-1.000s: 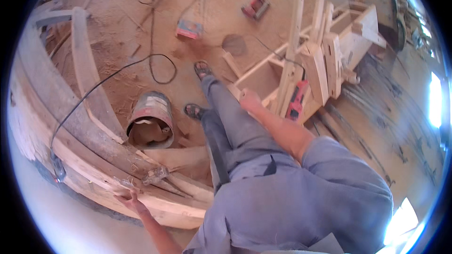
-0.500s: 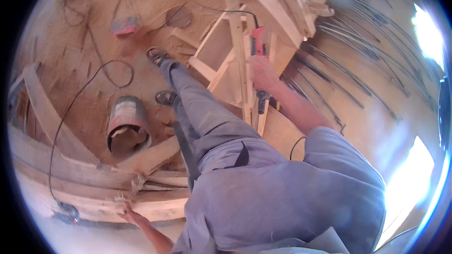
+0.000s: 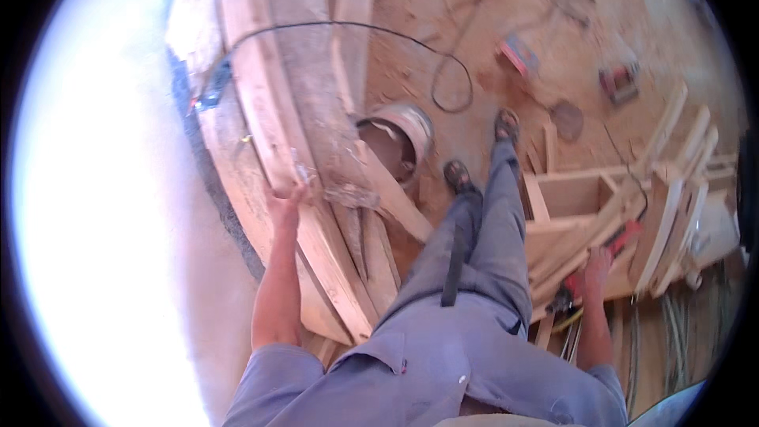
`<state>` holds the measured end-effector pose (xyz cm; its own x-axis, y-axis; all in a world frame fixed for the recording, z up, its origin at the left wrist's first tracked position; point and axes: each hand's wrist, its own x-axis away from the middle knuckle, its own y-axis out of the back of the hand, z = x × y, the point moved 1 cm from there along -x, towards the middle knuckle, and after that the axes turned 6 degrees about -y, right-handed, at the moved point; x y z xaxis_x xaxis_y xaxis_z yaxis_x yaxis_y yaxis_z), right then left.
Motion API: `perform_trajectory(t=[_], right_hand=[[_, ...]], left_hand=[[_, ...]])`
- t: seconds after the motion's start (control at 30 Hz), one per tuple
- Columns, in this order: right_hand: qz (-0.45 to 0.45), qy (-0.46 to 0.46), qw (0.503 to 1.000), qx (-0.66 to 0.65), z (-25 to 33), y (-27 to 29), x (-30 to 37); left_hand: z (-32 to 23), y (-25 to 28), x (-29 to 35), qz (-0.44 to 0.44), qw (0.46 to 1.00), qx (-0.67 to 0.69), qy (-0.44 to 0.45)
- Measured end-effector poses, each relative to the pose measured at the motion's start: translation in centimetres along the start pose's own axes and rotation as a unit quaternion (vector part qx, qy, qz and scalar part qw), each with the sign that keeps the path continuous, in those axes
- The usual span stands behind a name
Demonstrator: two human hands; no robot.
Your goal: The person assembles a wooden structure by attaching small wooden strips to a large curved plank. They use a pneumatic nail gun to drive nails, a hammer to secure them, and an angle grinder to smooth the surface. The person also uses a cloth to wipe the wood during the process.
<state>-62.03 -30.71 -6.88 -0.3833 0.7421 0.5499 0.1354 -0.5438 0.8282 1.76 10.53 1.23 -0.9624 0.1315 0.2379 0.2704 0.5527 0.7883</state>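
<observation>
My left hand (image 3: 286,199) rests on a long wooden beam (image 3: 270,122) at the left, thumb and fingers apart. Just beyond its fingertips is a small whitish thing (image 3: 302,168), too blurred to name. At the right, my right hand (image 3: 597,267) is wrapped round a corded power tool (image 3: 628,236) with a red body and a black end. The tool is held over a wooden frame (image 3: 573,225) built of pale boards. Blur hides the kind of tool.
A bucket (image 3: 415,125) lies among boards beside my feet. A black cable (image 3: 371,28) crosses the timber and loops on the dusty floor. Farther off are a red-and-grey item (image 3: 518,55) and a red-and-dark item (image 3: 619,83). Metal rods (image 3: 676,340) lie at the lower right.
My view has swung to the left, so the timber pile now lies ahead of my left arm. My left hand is on the beam; my right hand still grips the power tool.
</observation>
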Motion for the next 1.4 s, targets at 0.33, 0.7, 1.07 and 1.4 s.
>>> perform_trajectory(t=[0.33, 0.7, 1.07, 1.4], right_hand=[[0.085, 0.042, 0.993, -0.065, 8.8, -3.4, -7.9], [0.140, 0.061, 0.986, -0.065, 18.6, 1.7, -8.7], [0.146, -0.044, 0.976, -0.157, 18.6, -3.8, -3.5], [0.168, -0.144, 0.957, -0.188, 11.6, -9.8, 3.3]], left_hand=[[0.1, -0.4, 0.8, -0.063, 0.992, -0.104, 0.025], [5.3, -2.4, 0.7, -0.126, 0.982, -0.122, -0.068], [4.2, -2.1, -0.5, -0.076, 0.991, -0.098, -0.046], [3.8, -2.5, -0.7, -0.042, 0.988, 0.144, 0.032]])
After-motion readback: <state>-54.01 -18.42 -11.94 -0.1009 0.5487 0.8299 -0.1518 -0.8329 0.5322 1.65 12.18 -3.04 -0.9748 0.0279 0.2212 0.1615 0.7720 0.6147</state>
